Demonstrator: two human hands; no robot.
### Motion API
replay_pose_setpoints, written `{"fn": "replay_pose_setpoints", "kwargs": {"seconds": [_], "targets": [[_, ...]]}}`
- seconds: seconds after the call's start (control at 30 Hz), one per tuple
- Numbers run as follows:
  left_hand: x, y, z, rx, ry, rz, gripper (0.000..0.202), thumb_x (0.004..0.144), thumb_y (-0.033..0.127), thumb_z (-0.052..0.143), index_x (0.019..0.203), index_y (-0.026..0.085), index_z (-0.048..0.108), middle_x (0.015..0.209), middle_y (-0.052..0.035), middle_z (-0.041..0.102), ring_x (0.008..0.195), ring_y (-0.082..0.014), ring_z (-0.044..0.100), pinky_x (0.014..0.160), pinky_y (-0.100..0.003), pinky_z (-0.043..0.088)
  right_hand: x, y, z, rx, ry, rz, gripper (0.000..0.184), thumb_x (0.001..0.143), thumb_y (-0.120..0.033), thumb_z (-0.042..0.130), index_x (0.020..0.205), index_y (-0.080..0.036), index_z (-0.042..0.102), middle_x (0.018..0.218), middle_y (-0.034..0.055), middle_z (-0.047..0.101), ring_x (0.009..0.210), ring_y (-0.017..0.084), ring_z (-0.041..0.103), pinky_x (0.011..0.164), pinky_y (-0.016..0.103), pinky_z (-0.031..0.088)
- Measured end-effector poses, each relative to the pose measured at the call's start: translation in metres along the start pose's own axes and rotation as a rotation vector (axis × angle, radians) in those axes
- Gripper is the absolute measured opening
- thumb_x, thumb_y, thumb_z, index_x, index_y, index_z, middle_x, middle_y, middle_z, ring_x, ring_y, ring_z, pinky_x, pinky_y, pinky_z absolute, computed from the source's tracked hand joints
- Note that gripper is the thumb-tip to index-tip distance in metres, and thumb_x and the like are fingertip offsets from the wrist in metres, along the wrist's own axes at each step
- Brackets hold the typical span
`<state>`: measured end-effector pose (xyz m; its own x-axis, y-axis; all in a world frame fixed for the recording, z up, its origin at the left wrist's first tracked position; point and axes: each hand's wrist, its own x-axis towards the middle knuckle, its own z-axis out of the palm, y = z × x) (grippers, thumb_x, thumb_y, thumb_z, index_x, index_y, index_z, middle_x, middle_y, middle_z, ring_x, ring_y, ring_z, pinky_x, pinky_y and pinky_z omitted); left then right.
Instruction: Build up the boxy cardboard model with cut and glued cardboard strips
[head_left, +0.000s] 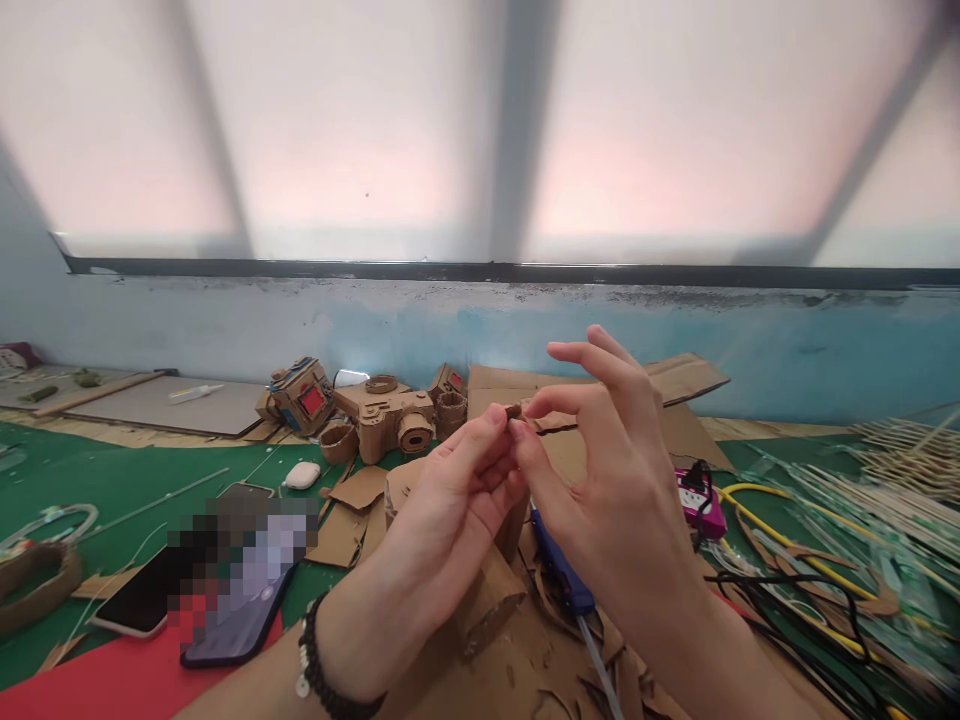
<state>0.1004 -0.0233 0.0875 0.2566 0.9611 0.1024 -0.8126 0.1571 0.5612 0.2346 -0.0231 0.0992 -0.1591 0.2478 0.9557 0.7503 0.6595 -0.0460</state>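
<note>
My left hand (450,510) and my right hand (600,470) meet in mid-air above the table, fingertips pinched together on one tiny brown cardboard piece (513,411). The left thumb and forefinger close on it from the left. The right thumb and forefinger close on it from the right, with the other right fingers raised and spread. A dark beaded bracelet (319,660) circles my left wrist. Below the hands lie a blue glue gun (561,572) and brown cardboard scraps (487,600).
A cardboard model camera (390,418) and small cardboard figures (301,395) stand at the back of the green mat (135,480). Two phones (225,620) lie at the left. A pink power strip (701,500), yellow and black cables and thin sticks (900,450) crowd the right.
</note>
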Motion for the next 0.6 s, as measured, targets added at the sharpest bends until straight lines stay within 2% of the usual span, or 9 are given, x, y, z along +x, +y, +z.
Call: {"fn": "replay_pose_setpoints", "kwargs": {"seconds": [0.13,0.33,0.6], "targets": [[-0.0006,0.0012,-0.0005,0.018,-0.032,0.007,0.019,0.088,0.032,0.096,0.09,0.018,0.084,0.1,-0.0035,0.083,0.084,-0.0101,0.072,0.082,-0.022,0.061,0.001,0.0014,-0.0004,-0.03,0.011,-0.037,0.013,0.105,-0.012,0.067,0.105,-0.024,0.063,0.145,0.0164,0.065,0.16,0.039,0.05,0.125,0.061,0.051],[0.0017,0.0015,-0.0032,0.05,-0.015,0.056,0.023,0.084,0.034,0.1,0.091,0.018,0.086,0.097,-0.0025,0.083,0.085,-0.0101,0.074,0.078,-0.02,0.06,0.0031,0.0021,-0.001,-0.097,0.057,-0.125,0.013,0.103,-0.009,0.071,0.105,-0.021,0.068,0.139,0.018,0.068,0.154,0.041,0.055,0.124,0.063,0.052],[0.0025,0.0059,-0.0013,0.108,0.056,0.13,0.03,0.078,0.035,0.104,0.09,0.016,0.083,0.092,-0.0004,0.08,0.079,-0.0094,0.073,0.074,-0.02,0.061,0.0067,0.0019,-0.0089,-0.067,-0.01,-0.173,0.011,0.102,-0.009,0.071,0.107,-0.019,0.074,0.141,0.0189,0.067,0.153,0.043,0.056,0.125,0.064,0.051]]}}
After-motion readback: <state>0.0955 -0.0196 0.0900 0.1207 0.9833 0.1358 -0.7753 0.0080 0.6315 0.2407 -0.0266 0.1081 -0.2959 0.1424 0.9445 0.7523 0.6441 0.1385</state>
